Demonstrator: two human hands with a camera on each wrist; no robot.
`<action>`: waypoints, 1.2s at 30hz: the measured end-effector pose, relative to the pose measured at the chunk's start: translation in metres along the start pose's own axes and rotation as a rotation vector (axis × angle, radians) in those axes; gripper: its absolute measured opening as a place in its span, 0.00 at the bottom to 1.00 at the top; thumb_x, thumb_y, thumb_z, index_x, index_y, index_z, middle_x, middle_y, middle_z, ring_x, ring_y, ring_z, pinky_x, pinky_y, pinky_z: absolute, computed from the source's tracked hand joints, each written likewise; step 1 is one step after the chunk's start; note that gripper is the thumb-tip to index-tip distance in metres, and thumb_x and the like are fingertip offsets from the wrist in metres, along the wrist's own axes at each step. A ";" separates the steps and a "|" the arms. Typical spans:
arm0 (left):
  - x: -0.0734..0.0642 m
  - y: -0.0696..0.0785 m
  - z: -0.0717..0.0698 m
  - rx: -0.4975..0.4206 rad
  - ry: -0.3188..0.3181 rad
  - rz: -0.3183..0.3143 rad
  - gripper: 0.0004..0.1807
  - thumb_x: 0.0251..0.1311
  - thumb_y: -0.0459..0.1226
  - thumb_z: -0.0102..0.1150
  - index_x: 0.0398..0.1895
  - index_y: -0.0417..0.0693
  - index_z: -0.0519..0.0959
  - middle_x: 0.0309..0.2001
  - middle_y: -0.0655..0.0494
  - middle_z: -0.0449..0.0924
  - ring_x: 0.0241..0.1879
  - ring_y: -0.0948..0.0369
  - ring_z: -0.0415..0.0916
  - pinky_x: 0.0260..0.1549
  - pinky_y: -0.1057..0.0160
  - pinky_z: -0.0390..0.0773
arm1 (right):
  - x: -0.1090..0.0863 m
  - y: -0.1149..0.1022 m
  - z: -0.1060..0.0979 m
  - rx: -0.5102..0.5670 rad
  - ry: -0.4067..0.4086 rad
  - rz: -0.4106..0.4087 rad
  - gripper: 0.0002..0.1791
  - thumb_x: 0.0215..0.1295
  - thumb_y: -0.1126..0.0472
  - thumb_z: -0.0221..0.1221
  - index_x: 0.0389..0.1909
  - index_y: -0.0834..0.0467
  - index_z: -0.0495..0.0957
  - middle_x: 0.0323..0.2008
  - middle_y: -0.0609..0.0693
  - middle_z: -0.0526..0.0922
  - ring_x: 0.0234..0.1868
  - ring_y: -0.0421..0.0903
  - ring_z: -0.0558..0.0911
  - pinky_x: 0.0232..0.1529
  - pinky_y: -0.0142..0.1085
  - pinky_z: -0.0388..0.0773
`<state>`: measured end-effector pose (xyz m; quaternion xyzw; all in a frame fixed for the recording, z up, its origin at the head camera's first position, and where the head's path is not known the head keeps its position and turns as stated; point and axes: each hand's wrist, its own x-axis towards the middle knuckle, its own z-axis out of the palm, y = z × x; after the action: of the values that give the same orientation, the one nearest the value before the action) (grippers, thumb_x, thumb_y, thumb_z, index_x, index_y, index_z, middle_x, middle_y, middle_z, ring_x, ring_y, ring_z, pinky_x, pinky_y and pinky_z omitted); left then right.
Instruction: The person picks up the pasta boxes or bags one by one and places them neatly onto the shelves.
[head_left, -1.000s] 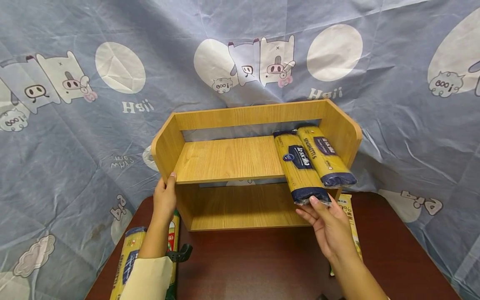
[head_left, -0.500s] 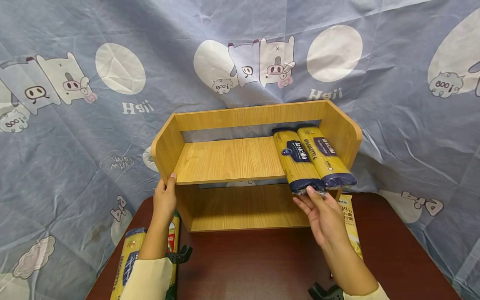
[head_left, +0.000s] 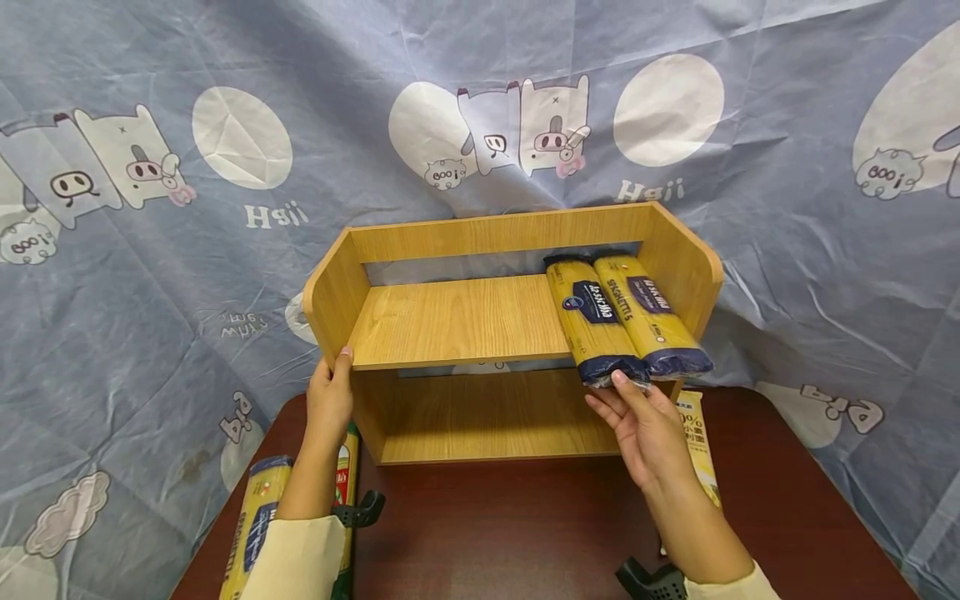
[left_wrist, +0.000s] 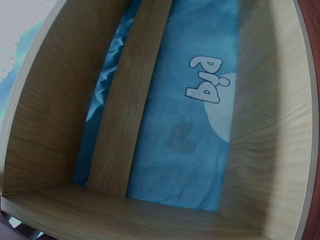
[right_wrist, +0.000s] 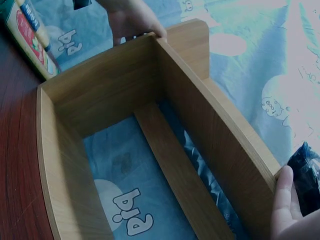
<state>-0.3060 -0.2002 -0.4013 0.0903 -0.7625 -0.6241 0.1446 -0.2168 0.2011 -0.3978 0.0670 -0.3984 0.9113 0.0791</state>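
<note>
While my left hand (head_left: 330, 396) grips the wooden shelf (head_left: 457, 321) at the front of its left side panel, thumb on the inner side and fingers outside, my right hand (head_left: 652, 433) is at the shelf's front right. There my thumb and fingers are nearly closed, pinching the wrapper end of the inner spaghetti pack (head_left: 596, 321). That pack lies flat on the shelf's upper board, its dark blue end reaching past the front edge. The outer spaghetti pack (head_left: 651, 317) lies beside it, between it and the shelf's right side panel, its end poking out as well.

To the left of the shelf, on the dark red table (head_left: 510, 525), are 2 more packs: a third spaghetti pack (head_left: 258, 517) and, nearer the shelf, a red-labelled pack (head_left: 343, 479), both partly hidden by my arm. Right of the shelf lies a pale yellow pack (head_left: 699, 442), partly behind my forearm. Behind the shelf hangs a blue-grey cloth (head_left: 337, 83) printed with cartoon pigs.
</note>
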 end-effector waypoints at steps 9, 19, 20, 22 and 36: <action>0.000 -0.001 -0.001 0.002 -0.008 -0.005 0.35 0.71 0.64 0.44 0.73 0.56 0.67 0.67 0.42 0.72 0.65 0.45 0.68 0.68 0.42 0.65 | -0.011 -0.001 -0.007 -0.154 -0.051 -0.045 0.20 0.78 0.67 0.49 0.68 0.60 0.64 0.53 0.46 0.83 0.51 0.41 0.86 0.55 0.35 0.83; 0.000 -0.002 -0.002 -0.009 0.008 -0.007 0.36 0.71 0.64 0.44 0.71 0.53 0.69 0.64 0.41 0.73 0.63 0.45 0.70 0.65 0.45 0.67 | -0.023 -0.005 -0.020 -0.180 -0.073 -0.094 0.21 0.77 0.71 0.48 0.68 0.59 0.68 0.59 0.48 0.82 0.60 0.43 0.83 0.57 0.34 0.81; 0.000 -0.002 -0.002 -0.011 0.007 -0.005 0.36 0.71 0.64 0.44 0.71 0.53 0.69 0.65 0.41 0.73 0.63 0.45 0.70 0.65 0.45 0.67 | -0.025 -0.005 -0.022 -0.174 -0.080 -0.100 0.21 0.77 0.71 0.48 0.68 0.59 0.69 0.59 0.48 0.82 0.60 0.44 0.83 0.57 0.34 0.81; 0.001 -0.001 -0.002 -0.015 0.004 -0.002 0.36 0.71 0.64 0.44 0.72 0.53 0.69 0.65 0.41 0.72 0.64 0.45 0.69 0.66 0.44 0.66 | -0.028 -0.007 -0.028 -0.159 -0.087 -0.110 0.21 0.77 0.72 0.47 0.67 0.59 0.70 0.59 0.49 0.82 0.61 0.45 0.83 0.57 0.34 0.81; 0.001 -0.001 -0.001 0.005 -0.005 0.012 0.35 0.72 0.64 0.43 0.73 0.56 0.67 0.68 0.42 0.71 0.66 0.46 0.68 0.69 0.43 0.64 | -0.045 -0.010 -0.072 -0.499 0.110 -0.198 0.27 0.75 0.71 0.52 0.72 0.71 0.61 0.57 0.42 0.84 0.56 0.36 0.84 0.52 0.27 0.81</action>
<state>-0.3065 -0.2012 -0.4024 0.0848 -0.7649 -0.6216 0.1463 -0.1752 0.2568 -0.4477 0.0344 -0.5971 0.7751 0.2036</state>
